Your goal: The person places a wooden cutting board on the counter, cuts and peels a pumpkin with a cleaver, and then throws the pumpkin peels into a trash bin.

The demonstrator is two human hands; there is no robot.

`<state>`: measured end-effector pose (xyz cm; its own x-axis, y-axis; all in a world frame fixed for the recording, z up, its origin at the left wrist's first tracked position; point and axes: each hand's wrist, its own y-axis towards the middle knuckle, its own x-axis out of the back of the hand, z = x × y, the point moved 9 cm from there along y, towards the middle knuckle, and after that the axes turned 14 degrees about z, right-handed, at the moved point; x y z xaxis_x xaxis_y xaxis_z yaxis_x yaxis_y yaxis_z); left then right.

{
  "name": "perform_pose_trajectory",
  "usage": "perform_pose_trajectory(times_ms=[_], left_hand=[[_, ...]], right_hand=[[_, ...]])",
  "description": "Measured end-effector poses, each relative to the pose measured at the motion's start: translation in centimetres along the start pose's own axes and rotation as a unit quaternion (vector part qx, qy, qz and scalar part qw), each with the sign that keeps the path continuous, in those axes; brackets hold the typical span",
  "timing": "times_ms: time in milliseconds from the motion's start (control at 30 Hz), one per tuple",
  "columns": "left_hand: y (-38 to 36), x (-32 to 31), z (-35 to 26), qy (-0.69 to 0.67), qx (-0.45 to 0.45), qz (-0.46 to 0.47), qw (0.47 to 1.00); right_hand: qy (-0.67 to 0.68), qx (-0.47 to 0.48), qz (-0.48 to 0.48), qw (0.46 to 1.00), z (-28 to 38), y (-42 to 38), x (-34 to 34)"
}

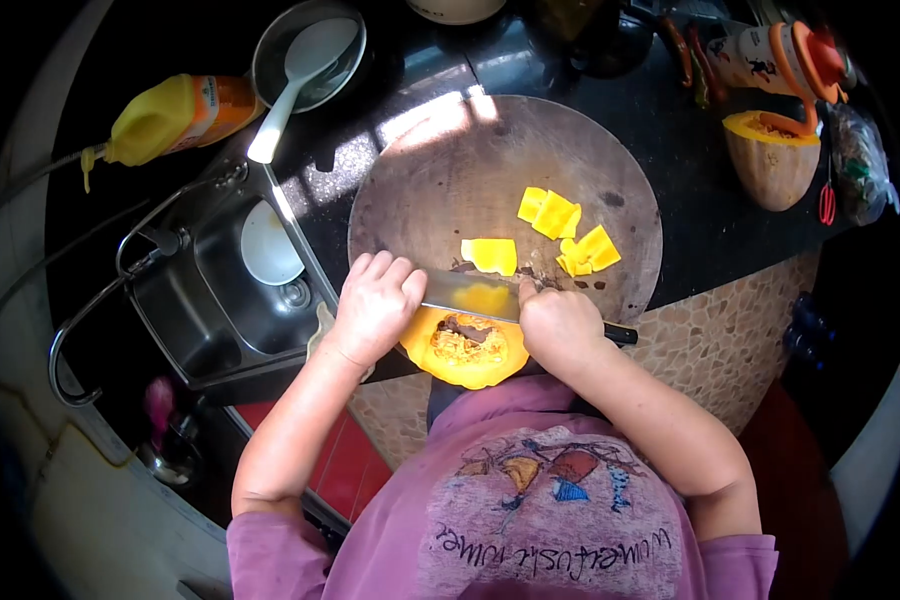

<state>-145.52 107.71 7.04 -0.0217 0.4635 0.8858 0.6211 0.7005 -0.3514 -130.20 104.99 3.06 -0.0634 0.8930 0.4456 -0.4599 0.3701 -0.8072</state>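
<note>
The squash (452, 372) sat at the board's 6-to-7 o'clock rim, near the person's body, its yellow cut face up and its stringy, hollow middle showing. The knife (467, 292) ran across the squash's 12 o'clock side; how deep its edge went, I could not tell. The left hand (378, 308) had its fingers curled together and pinching the blade at its 9 o'clock end. The right hand (562, 322) had its fingers closed round the handle, whose black butt stuck out at 4 o'clock.

On the round board (450, 170), yellow pieces (552, 213) lay in three groups: one at 6 o'clock just beyond the blade, one near 3, one at 4. Dark scraps lay near the blade.

On the black bench (705, 225), toward 3 o'clock of the board, stood a half squash (772, 165), with red scissors (827, 203) beside it. At 10 o'clock a white ladle (305, 75) rested in a pan (262, 60). The sink (215, 345), toward 8 o'clock, held a white dish (268, 245).
</note>
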Motion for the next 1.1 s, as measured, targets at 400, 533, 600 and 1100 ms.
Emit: perform_pose_trajectory(times_ms=[400,533,600,1100], left_hand=[[-3.8,-0.5,-7.0,-0.127,0.07,-0.169,0.975],[-3.2,-4.7,-7.5,-0.149,0.097,-0.174,0.968],[-3.3,-5.5,-7.4,-0.15,0.107,-0.179,0.966],[-3.5,-5.3,-6.6,-0.188,0.099,-0.221,0.952]], right_hand=[[0.07,0.064,-0.061,0.994,-1.0,-2.7,2.8],[0.059,0.05,-0.029,0.997,-1.2,-1.8,1.6],[0.062,0.054,-0.022,0.996,-1.0,-1.7,1.6],[0.057,0.055,0.014,0.997,0.4,0.0,1.0]])
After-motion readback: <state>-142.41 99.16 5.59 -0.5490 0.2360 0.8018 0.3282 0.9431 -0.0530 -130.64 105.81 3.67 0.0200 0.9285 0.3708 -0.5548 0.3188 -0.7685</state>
